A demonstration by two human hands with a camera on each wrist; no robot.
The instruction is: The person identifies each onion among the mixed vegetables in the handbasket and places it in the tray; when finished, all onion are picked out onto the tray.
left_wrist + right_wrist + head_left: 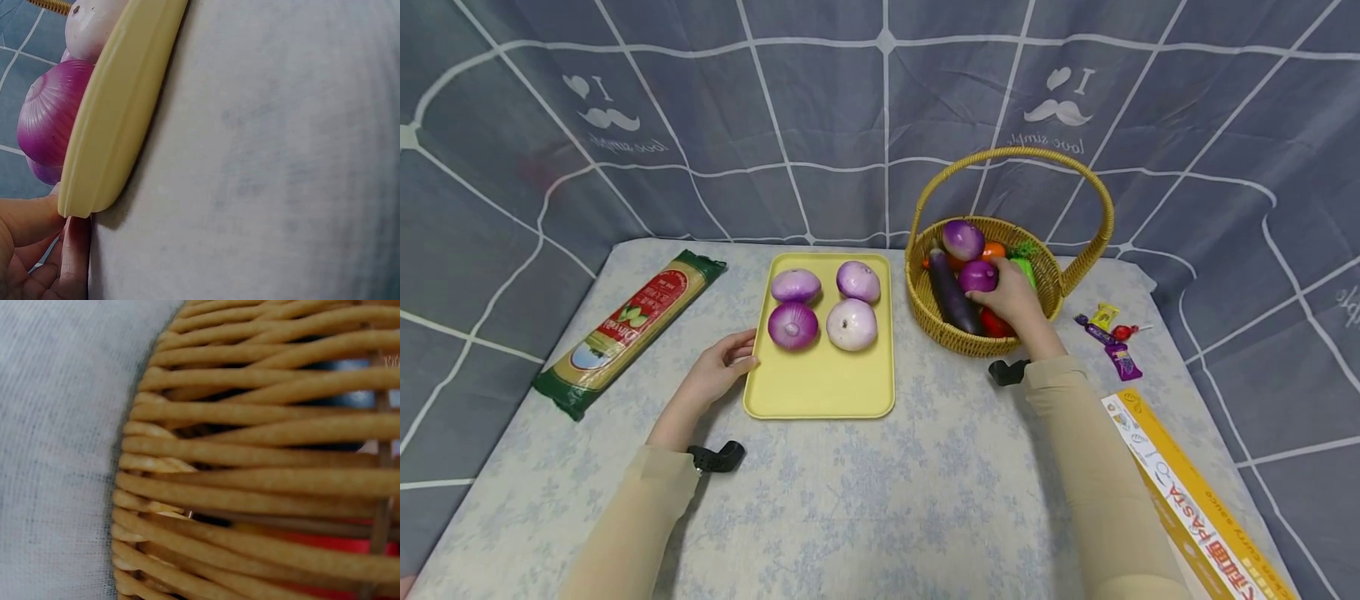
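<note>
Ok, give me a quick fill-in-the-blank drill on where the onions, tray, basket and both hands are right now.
1. The yellow tray holds ____ onions.
2. The right hand reaches into the wicker ____ and closes on a purple onion.
3. The left hand touches the tray's ____ edge.
4. The long dark eggplant lies in the basket, to the ____ of that hand-held onion.

Missing words: four; basket; left; left

A grey-blue cloth backdrop point(880, 117) with a white grid of lines and printed moustache motifs hangs behind and to both sides. Below it stands a table point(880, 500) covered in a pale, faintly flowered cloth, evenly lit.
</note>
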